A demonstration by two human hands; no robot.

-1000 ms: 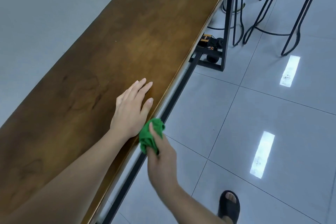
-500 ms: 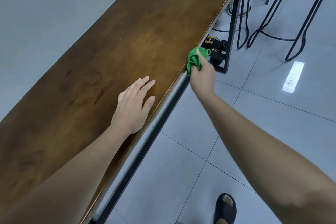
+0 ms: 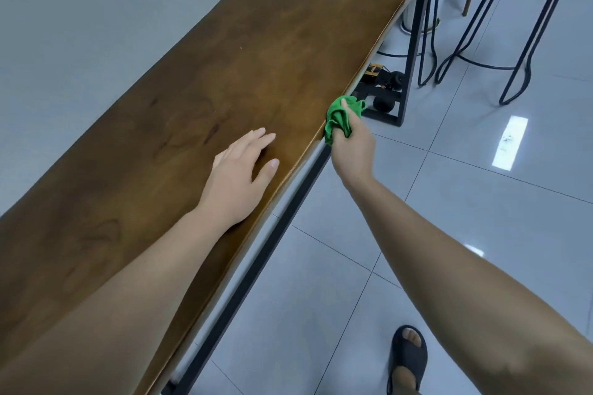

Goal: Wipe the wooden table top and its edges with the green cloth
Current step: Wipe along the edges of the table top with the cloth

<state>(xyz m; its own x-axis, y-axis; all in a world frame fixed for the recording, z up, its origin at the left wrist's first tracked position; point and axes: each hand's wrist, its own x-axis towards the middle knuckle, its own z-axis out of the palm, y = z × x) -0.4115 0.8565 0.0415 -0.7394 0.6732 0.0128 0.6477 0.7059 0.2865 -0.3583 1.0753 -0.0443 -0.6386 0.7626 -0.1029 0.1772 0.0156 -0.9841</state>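
A long, narrow wooden table top (image 3: 256, 58) runs from the lower left to the upper right, against a grey wall. My left hand (image 3: 239, 176) lies flat on the wood near its right edge, fingers spread, holding nothing. My right hand (image 3: 353, 151) grips a bunched green cloth (image 3: 340, 117) and presses it against the table's right side edge, a little farther along than my left hand. Part of the cloth is hidden inside my fist.
A black metal frame rail (image 3: 272, 240) runs under the table edge, with a black leg (image 3: 414, 42) farther along. Small dark objects (image 3: 383, 77) sit on the floor frame beneath. Wire-legged stools (image 3: 526, 42) stand at the upper right on glossy grey tiles. My sandalled foot (image 3: 407, 359) is at the bottom.
My right hand slid the cloth along the table's side edge away from me, then back a little toward me. My left hand stayed flat on the top.
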